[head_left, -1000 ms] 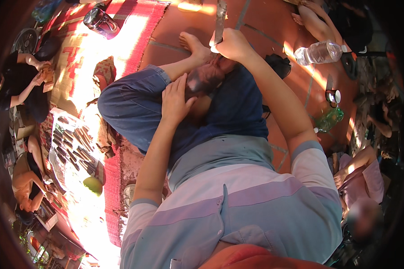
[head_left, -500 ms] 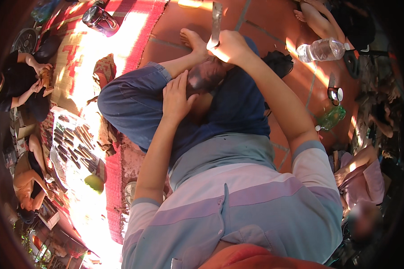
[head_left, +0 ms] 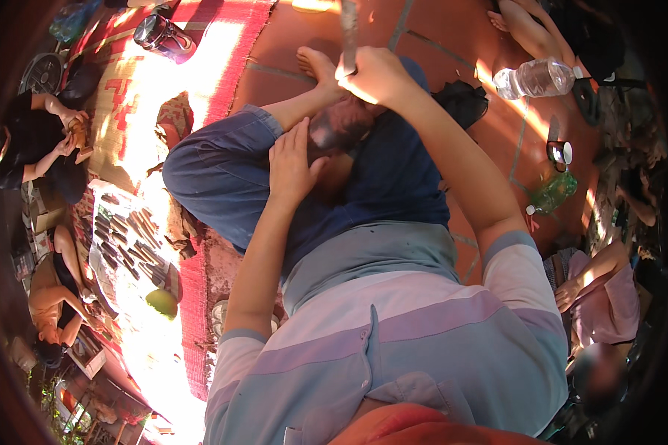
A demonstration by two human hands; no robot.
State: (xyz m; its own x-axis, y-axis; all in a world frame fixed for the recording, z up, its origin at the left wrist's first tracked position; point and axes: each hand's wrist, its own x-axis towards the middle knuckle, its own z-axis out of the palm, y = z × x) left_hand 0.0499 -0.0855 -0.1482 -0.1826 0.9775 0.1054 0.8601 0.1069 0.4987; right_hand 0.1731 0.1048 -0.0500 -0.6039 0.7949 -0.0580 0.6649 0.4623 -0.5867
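Note:
My right hand (head_left: 382, 77) is closed round the lower end of a long, flat metal blade (head_left: 349, 33), which points away from me and runs up to the far edge of the view. Whether it has a handle is hidden in my fist. Below that hand, between my crossed legs, lies a dark, rounded, brown-black thing (head_left: 338, 127) with a shiny patch; its kind I cannot make out. Resting beside it is my left hand (head_left: 292, 162), fingers stretched and fingertips at its left edge, with the thumb apart.
On the left, a red and yellow mat (head_left: 130, 96) carries a dark flask (head_left: 163, 37), several carving-type tools (head_left: 130, 241) and a green round fruit (head_left: 161, 302). To the right stand a clear bottle (head_left: 538, 78), a cup (head_left: 559, 153) and a green bottle (head_left: 553, 194). Other people sit on both sides.
My right hand has shifted slightly up and left, and the blade now leans a little more to the left. My left hand stays in nearly the same place.

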